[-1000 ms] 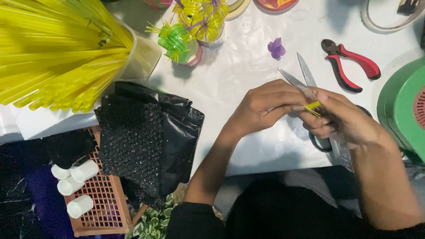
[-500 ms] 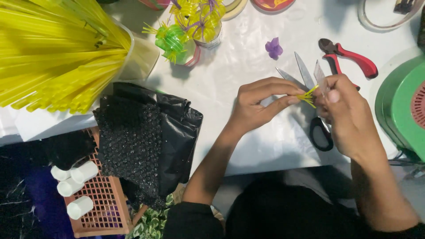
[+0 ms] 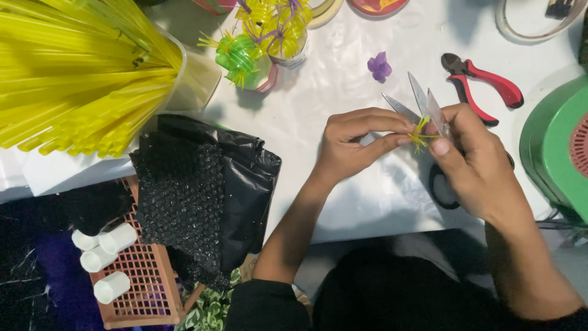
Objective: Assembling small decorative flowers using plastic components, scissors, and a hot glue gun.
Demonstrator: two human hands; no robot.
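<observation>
My left hand (image 3: 358,144) pinches a small yellow straw piece (image 3: 421,133) with frayed, split ends between thumb and forefinger. My right hand (image 3: 471,162) holds a narrow clear plastic strip (image 3: 437,114) against that piece, fingers closed on it. Both hands hover over a pair of scissors (image 3: 422,122) with black handles lying open on the white table cover (image 3: 343,79), its blades pointing away from me.
A large bundle of yellow straws (image 3: 73,67) fills the upper left. Black bubble wrap (image 3: 202,184) lies beside an orange crate (image 3: 144,276) with white tubes. Red-handled pliers (image 3: 484,86), a purple bit (image 3: 380,66), green and yellow straw ornaments (image 3: 257,37) and a green device (image 3: 557,147) surround the hands.
My right hand rose from lower right and brought the clear strip up against the yellow straw piece; my left hand kept its pinch and barely moved.
</observation>
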